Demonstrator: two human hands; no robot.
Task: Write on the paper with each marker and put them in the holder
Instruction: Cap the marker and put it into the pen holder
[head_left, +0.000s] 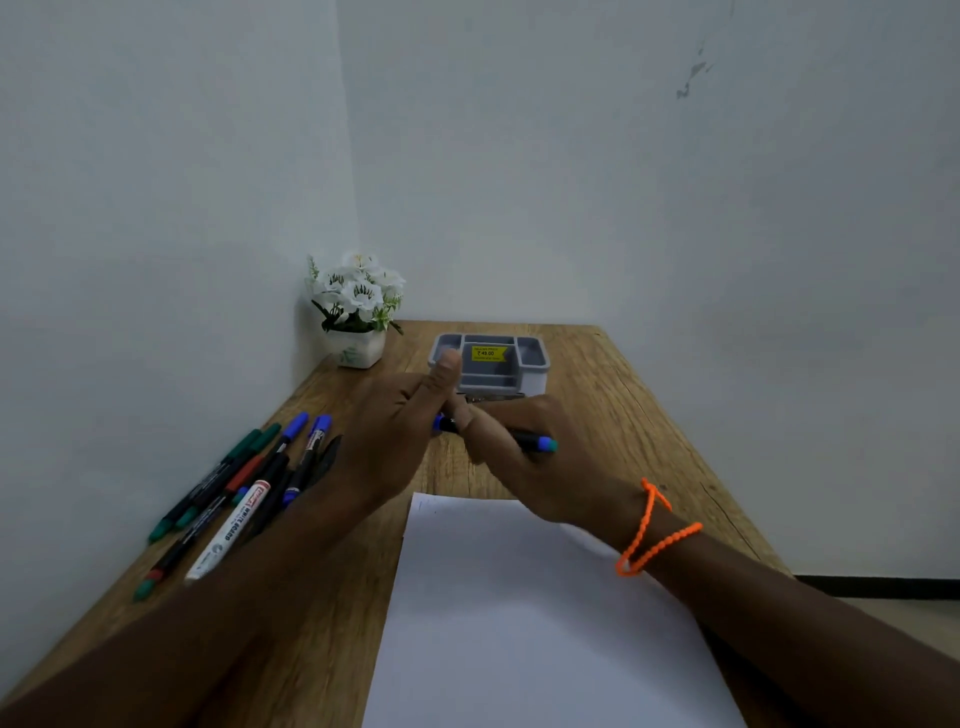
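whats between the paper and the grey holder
In the head view, both hands: the left hand and right hand hold a blue marker above bare wooden table between the paper and holder.

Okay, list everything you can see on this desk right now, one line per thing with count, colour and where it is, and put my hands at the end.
Paper: one, white sheet, near middle of the table; no clear writing visible.
Holder: one, grey with a yellow price sticker, far middle, no markers seen in it.
Loose markers: a pile, exact count unclear, green, blue, red, black caps plus one white-barrelled, left side of the table.
Held marker: one, black barrel with blue end, above the table between holder and paper.
Flower pot: one, white flowers in a white pot, far left corner.
Table: one, brown wood.
Wristband: one, orange, right wrist.
Left hand: grips one end of the held marker.
Right hand: grips the marker barrel.
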